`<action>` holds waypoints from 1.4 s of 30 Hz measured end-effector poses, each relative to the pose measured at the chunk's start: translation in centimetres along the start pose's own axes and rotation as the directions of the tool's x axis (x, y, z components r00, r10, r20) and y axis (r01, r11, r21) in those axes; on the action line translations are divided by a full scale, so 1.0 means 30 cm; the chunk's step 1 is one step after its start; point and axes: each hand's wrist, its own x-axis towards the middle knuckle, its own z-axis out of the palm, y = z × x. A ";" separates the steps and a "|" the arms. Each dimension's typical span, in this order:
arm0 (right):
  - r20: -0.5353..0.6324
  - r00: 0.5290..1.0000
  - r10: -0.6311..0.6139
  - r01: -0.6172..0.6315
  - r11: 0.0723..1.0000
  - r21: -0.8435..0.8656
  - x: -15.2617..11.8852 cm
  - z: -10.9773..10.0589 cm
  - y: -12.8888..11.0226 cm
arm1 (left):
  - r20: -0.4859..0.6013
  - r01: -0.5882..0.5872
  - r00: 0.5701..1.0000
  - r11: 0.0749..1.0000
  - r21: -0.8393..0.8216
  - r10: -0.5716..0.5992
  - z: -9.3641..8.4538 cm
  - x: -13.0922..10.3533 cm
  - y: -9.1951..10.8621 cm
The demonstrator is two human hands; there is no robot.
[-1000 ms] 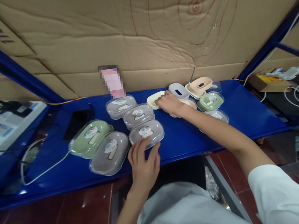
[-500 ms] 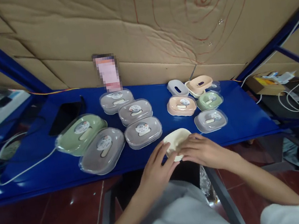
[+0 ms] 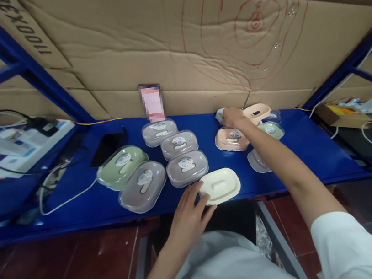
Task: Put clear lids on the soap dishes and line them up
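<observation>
My left hand (image 3: 192, 207) grips the left end of a cream oval soap dish (image 3: 220, 185) at the table's front edge. The dish lies open side up, with a raised bar in its middle. Reaching to the back, my right hand (image 3: 233, 117) has its fingers closed on a grey oval tray (image 3: 220, 114), mostly hidden by the hand. Beside it lies a peach slotted tray (image 3: 257, 112). Under my right forearm are a lidded peach soap dish (image 3: 229, 140), a green one (image 3: 272, 130) and a partly covered grey one (image 3: 257, 161).
Several clear-lidded grey soap dishes (image 3: 187, 169) and a green one (image 3: 122, 168) stand on the left of the blue table (image 3: 316, 153). A dark phone (image 3: 107, 149), a blurred-out screen (image 3: 153, 102) and a white cable (image 3: 70, 201) are further left. Cardboard (image 3: 117, 43) lines the back.
My right hand has left the cream soap dish and moved to the grey tray at the back. My left hand stays on the dish, which now shows its inside. The view has shifted.
</observation>
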 end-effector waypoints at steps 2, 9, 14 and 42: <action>-0.046 0.999 -0.011 0.011 1.000 -0.002 -0.039 -0.018 -0.004 | -0.012 0.033 0.999 0.999 -0.036 -0.034 -0.001 -0.010 -0.009; -0.524 0.713 -0.466 0.536 0.844 -0.021 -0.572 0.061 0.035 | -0.029 0.092 0.995 0.984 -0.155 -0.097 0.017 -0.021 -0.029; -0.472 0.693 -0.545 0.631 0.776 0.031 -0.906 0.251 0.048 | -0.047 0.115 0.991 0.971 -0.209 -0.128 0.026 -0.025 -0.034; -0.287 0.952 -0.110 0.146 0.983 0.110 -0.334 0.103 0.523 | -0.011 -0.075 0.997 0.996 -0.043 0.074 0.014 0.015 -0.018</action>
